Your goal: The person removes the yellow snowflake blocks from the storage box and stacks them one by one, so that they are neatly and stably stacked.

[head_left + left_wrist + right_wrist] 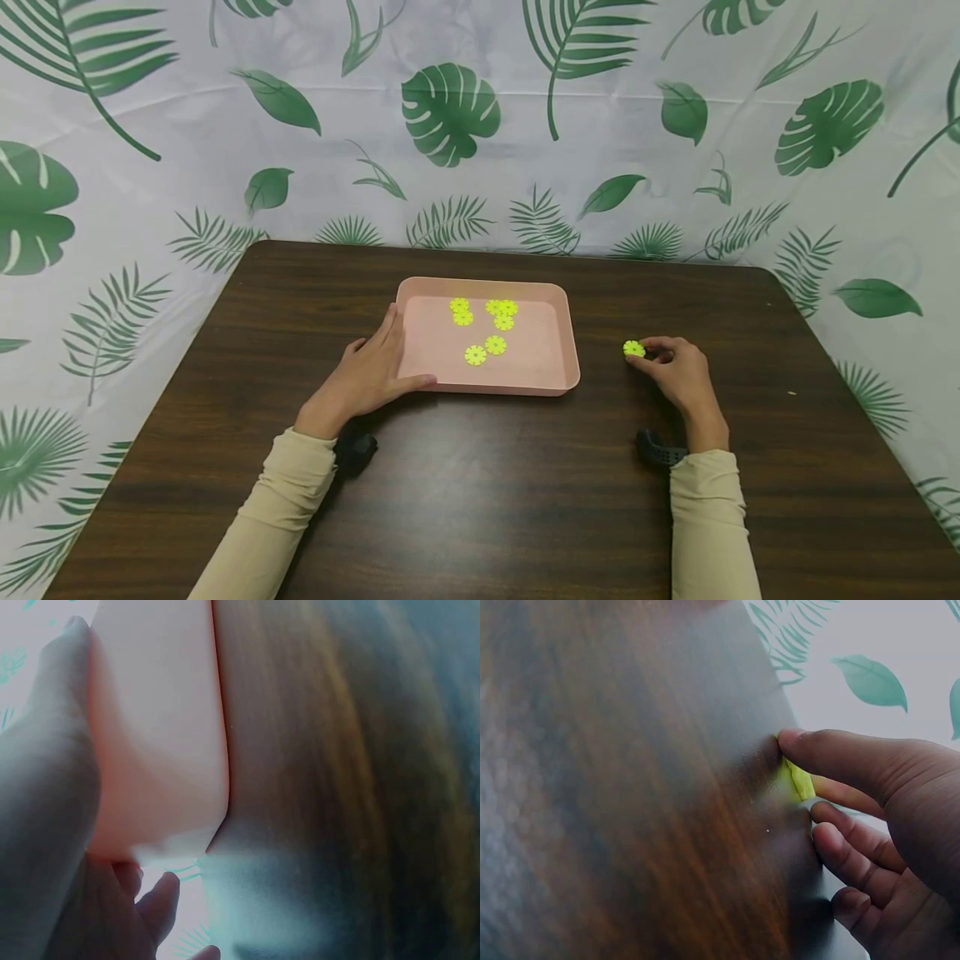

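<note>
My left hand (369, 372) rests against the near left corner of a pink tray (420, 367). Its thumb stretches along the front rim and its fingers lie along the left side; the thumb also shows beside the tray wall (161, 727) in the left wrist view. Inside the tray lie several yellow-green notched discs (476, 356), some overlapping at the back. To the right of the tray, my right hand (681, 373) pinches another yellow-green notched disc (632, 348) between thumb and fingers, close over the table. The right wrist view shows this disc (801, 782) edge-on, partly hidden by the thumb.
The dark wooden table (495, 500) carries the tray near its far side. A small yellowish speck (792, 392) lies to the right of my right hand. Behind the table's far edge hangs a white cloth (352, 108) printed with green leaves.
</note>
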The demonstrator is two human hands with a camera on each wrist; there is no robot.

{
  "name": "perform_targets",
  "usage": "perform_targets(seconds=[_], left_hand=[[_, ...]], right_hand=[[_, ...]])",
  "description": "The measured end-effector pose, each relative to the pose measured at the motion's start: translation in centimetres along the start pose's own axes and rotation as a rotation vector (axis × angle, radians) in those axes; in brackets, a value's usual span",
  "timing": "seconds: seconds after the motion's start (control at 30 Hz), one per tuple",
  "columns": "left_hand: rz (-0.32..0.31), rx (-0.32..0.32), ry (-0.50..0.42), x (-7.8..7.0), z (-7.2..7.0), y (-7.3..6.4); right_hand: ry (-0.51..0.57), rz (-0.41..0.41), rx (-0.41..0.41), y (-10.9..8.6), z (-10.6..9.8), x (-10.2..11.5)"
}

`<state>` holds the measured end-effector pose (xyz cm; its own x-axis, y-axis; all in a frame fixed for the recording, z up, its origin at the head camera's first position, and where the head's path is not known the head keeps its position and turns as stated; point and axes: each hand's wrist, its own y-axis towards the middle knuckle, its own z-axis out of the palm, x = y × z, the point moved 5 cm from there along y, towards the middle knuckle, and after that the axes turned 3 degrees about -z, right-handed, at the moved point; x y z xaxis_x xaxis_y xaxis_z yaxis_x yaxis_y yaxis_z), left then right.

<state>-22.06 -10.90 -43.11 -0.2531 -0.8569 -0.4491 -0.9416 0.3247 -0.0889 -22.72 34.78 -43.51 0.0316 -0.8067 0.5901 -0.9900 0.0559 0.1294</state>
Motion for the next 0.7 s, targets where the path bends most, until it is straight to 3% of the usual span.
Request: perform_targets(seconds=[0.47,0.7], left_hand=[[-0.002,0.006,-0.011,0.0,0.0,0.0],[-0.004,0.003,-0.013,0.0,0.0,0.0]], right_hand=[[0.019,-0.022,0.006,0.1,-0.4,0.5],[0.122,-0.088,-0.079,0.3,-0.3,4.5]])
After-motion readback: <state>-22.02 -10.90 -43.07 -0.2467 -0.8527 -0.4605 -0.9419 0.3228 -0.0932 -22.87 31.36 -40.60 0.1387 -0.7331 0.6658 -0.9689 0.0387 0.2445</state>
